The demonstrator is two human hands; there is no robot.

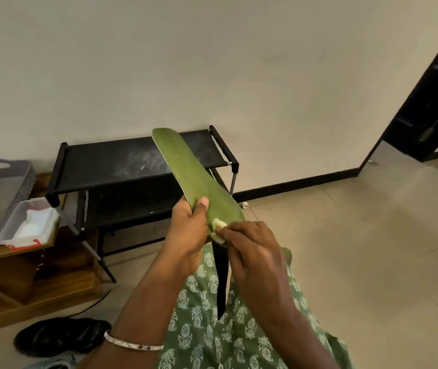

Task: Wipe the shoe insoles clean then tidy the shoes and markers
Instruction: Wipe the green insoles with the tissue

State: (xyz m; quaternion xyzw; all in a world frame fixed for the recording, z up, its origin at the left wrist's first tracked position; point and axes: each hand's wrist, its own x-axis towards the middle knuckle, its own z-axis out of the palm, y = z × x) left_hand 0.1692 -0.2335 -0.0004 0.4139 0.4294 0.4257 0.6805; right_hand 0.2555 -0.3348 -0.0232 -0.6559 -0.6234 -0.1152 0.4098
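Head view, left hand [186, 230] gripping green insole [186, 171] edge, right hand [249, 246] pinching wipe [218, 225] at heel.

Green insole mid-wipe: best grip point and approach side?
Grip the green insole at its near end, coming in over its left edge, as the left hand does: thumb on the top face, hand wrapped round the edge. It is thin, flat and long, pointing up and away, so an edge pinch probably leaves the face free for the right hand and its wipe.
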